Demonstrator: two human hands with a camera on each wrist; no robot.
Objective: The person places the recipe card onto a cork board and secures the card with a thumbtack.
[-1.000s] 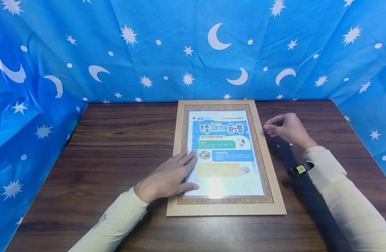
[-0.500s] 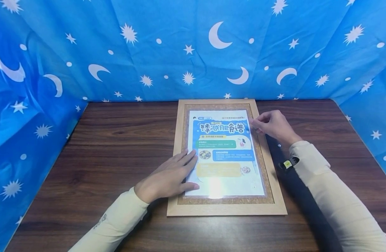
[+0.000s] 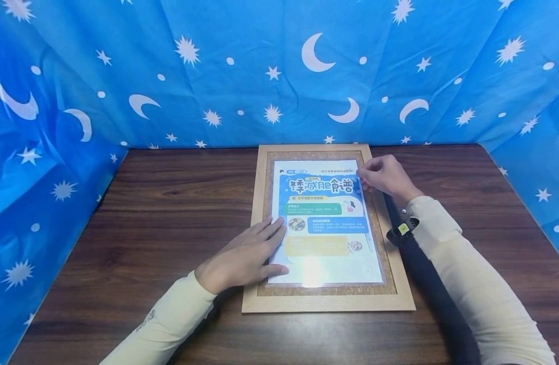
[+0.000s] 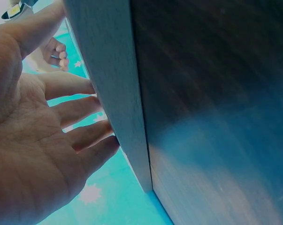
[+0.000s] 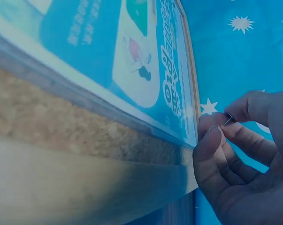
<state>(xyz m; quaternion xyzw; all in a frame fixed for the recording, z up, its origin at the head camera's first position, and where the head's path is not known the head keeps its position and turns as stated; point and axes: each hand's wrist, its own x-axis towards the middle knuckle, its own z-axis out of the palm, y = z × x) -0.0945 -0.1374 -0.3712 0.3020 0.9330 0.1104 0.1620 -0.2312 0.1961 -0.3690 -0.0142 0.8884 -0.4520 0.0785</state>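
A printed poster sheet (image 3: pixel 325 266) with a clear, glossy cover lies on a wood-framed cork board (image 3: pixel 327 303). Fingers spread, my left hand (image 3: pixel 245 256) rests on the sheet's left edge; its fingertips also show over the frame in the left wrist view. At the sheet's upper right corner is my right hand (image 3: pixel 385 176). Between its thumb and fingertips it pinches a thumbtack (image 5: pixel 230 118), whose thin point shows in the right wrist view. A small dark round spot, like a tack head (image 3: pixel 281 172), marks the sheet's upper left corner.
A small shiny tack (image 3: pixel 404 211) lies on the dark wooden table (image 3: pixel 179 192) to the right of the frame, close to my right wrist. A black wrist strap (image 3: pixel 400 230) hangs below the right sleeve. Blue star-and-moon cloth (image 3: pixel 252 81) encloses the table's back and sides.
My right hand has moved left from beside the frame to the sheet's upper right corner. Its wrist now covers one of the tacks seen earlier. The left hand has stayed in place.
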